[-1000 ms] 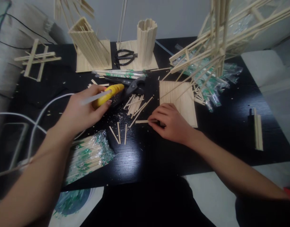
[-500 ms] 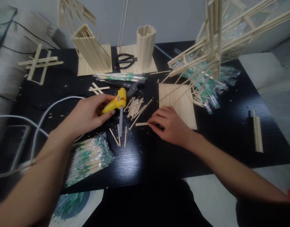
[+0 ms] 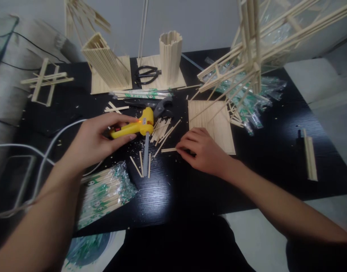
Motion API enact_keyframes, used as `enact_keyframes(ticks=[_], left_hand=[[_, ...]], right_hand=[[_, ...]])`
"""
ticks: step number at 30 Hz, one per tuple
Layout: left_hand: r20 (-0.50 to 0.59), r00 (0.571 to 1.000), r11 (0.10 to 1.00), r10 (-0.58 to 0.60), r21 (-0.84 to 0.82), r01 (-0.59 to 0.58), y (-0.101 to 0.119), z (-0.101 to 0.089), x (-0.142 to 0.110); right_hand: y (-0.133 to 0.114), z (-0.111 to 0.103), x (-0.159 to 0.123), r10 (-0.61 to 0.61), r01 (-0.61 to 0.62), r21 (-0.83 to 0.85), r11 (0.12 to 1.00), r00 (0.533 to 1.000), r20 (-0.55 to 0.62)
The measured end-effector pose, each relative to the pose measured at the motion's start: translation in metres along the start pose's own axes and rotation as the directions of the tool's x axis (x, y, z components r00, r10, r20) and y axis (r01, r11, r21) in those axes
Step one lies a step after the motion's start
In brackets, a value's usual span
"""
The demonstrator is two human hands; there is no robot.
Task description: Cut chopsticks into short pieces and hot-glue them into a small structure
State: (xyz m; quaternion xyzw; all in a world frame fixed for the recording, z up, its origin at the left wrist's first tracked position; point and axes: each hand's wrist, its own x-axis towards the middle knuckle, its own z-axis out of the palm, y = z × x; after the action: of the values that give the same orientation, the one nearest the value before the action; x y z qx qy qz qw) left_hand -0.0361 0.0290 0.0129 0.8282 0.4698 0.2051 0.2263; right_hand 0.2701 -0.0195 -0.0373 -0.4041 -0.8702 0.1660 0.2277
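My left hand (image 3: pixel 95 138) has its thumb and fingers around a yellow hot glue gun (image 3: pixel 130 127), its handle pointing left. A translucent glue stick (image 3: pixel 145 155) sticks out of the gun toward me. With bent fingers, my right hand (image 3: pixel 200 151) pinches the end of a short wooden stick (image 3: pixel 169 150) just above the black table. Beside the gun lies a pile of cut stick pieces (image 3: pixel 161 130). Several short pieces (image 3: pixel 141 164) lie around the glue stick. Next to my right hand is a flat panel of sticks (image 3: pixel 211 119).
Dark-handled cutters (image 3: pixel 162 105) and black-handled scissors (image 3: pixel 147 74) lie farther back. Two stick towers (image 3: pixel 105 62) (image 3: pixel 170 58) stand on wooden bases. A large stick frame (image 3: pixel 255 68) leans at right over plastic wrappers (image 3: pixel 247 96). A bag of sticks (image 3: pixel 105 192) and a white cable (image 3: pixel 53 141) lie left.
The glue gun has turned flatter and come slightly nearer, with more of its handle showing as my left hand shifted back. My right hand stays on the stick.
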Motion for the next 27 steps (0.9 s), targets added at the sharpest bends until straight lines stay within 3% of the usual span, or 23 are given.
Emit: enact_keyframes(ticks=[4,11,15,19,21,27], left_hand=[[-0.055,0.998,0.993,0.022,0.119,-0.015,-0.001,0.01,0.005],[-0.026,1.0,0.979,0.015,0.202,-0.009,-0.005,0.019,0.007],[-0.159,0.972,0.958,0.171,0.257,-0.127,0.011,0.023,0.003],[-0.004,0.917,0.902,0.398,0.184,-0.39,0.035,0.038,0.0],[0.099,0.904,0.878,0.416,0.216,-0.428,0.042,0.046,-0.001],[0.139,0.901,0.858,0.41,0.276,-0.433,0.04,0.055,-0.001]], right_hand=[[0.0,0.0,0.0,0.009,-0.009,0.008,1.0,1.0,0.008],[0.0,-0.001,0.0,0.012,-0.012,0.005,1.0,1.0,0.01],[0.001,-0.002,0.0,-0.016,0.016,-0.028,0.999,1.0,-0.003],[0.002,-0.003,0.0,-0.038,0.037,-0.063,0.997,0.999,-0.019],[0.002,-0.003,0.0,-0.043,0.041,-0.073,0.997,0.999,-0.019],[0.001,-0.001,-0.001,-0.027,0.027,-0.068,0.997,1.0,-0.004]])
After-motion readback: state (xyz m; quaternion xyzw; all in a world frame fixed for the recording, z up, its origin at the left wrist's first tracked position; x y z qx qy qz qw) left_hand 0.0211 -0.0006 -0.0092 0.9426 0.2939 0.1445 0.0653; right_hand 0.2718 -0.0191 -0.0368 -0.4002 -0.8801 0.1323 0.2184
